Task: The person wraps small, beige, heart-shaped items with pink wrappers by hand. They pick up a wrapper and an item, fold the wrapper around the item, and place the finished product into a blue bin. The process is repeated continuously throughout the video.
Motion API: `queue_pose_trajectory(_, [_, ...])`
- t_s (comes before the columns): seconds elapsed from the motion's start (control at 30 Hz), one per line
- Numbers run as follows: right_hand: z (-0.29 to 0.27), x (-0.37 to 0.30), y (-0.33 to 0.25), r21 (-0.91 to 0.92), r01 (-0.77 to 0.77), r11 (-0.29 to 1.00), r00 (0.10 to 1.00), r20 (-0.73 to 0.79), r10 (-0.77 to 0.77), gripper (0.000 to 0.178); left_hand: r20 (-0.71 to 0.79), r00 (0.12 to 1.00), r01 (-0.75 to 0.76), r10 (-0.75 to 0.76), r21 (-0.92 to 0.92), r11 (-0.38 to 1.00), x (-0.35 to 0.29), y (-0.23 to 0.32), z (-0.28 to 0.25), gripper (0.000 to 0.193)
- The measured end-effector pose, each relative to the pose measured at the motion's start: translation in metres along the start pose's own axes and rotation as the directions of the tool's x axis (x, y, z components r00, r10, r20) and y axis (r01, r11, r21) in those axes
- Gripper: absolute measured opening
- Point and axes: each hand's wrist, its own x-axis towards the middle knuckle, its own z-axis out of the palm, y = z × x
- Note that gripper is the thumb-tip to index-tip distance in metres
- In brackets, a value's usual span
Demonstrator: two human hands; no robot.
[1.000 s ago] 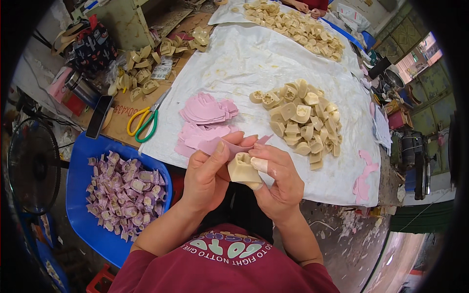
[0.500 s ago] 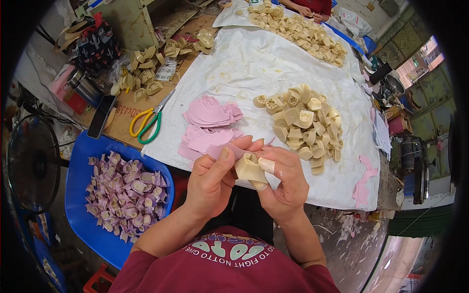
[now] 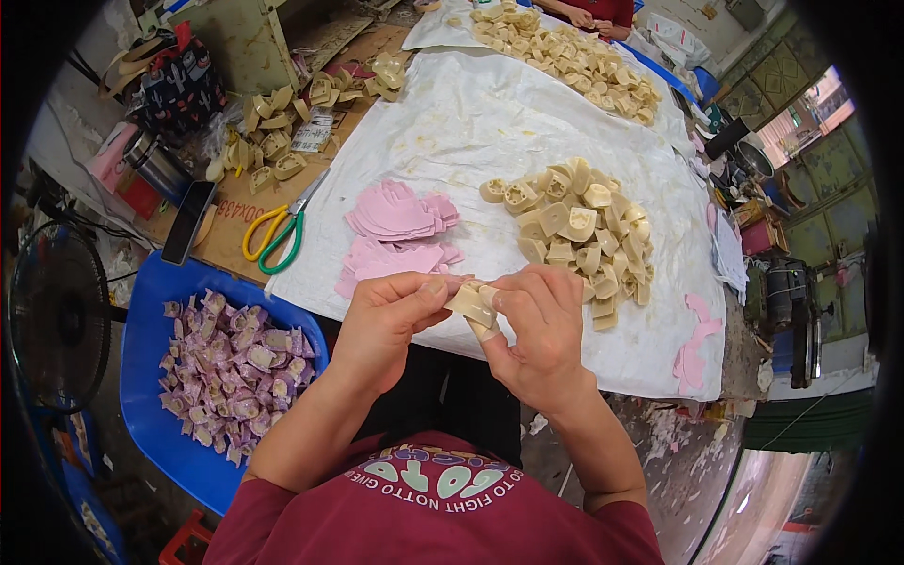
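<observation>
Just over the table's near edge, a beige block-shaped shoe heel [image 3: 474, 306] is held between my hands. My right hand [image 3: 534, 325] grips its right side; whitish coverings show on the thumb and a finger. My left hand [image 3: 395, 315] is closed in a pinch at the heel's upper left, on a thin pink cut piece mostly hidden by the fingers. A stack of pink cut pieces [image 3: 395, 215] lies beyond my left hand. Past my right hand is a pile of similar beige heels [image 3: 584, 226].
At left, a blue tub [image 3: 146, 377] holds purple-covered pieces [image 3: 235, 372]. Scissors [image 3: 273, 240] with yellow and green handles and a phone [image 3: 189, 222] lie beside the white sheet [image 3: 443, 113]. Pink scraps [image 3: 697, 344] lie at right. Another person's hands [image 3: 584, 19] show beyond the far heap [image 3: 574, 61].
The heel has tilted and turned between my hands. My left fingers have closed in against its upper edge, and the pink piece now shows far less. The whole view has shifted slightly.
</observation>
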Motion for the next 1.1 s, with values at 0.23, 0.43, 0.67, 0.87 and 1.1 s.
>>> queue_pose_trajectory(0.23, [0.013, -0.005, 0.003, -0.032, -0.02, 0.999, 0.989, 0.142, 0.025, 0.026, 0.027, 0.991, -0.126, 0.131, 0.522, 0.844, -0.003, -0.013, 0.005, 0.028])
queue_pose_trajectory(0.43, [0.016, -0.013, 0.018, 0.172, 0.008, 0.985, 0.998, 0.057, -0.018, 0.027, 0.158, 0.986, -0.007, -0.046, 0.315, 0.949, 0.012, -0.002, -0.028, 0.023])
queue_pose_trajectory(0.67, [0.011, -0.008, 0.019, 0.221, 0.069, 0.973, 0.996, 0.038, -0.079, 0.029, 0.256, 0.955, 0.093, -0.153, 0.231, 0.968, 0.013, 0.019, -0.024, 0.021])
queue_pose_trajectory(0.87, [0.019, -0.009, 0.011, 0.255, 0.014, 0.967, 0.998, 0.061, -0.031, 0.029, 0.317, 0.945, -0.081, -0.076, 0.454, 0.887, 0.016, 0.015, -0.02, 0.023])
queue_pose_trajectory(1.1, [0.028, -0.022, 0.012, 0.423, -0.318, 0.849, 0.948, 0.138, 0.287, 0.023, 0.347, 0.923, -0.041, -0.166, 0.519, 0.854, 0.036, 0.024, -0.022, 0.027])
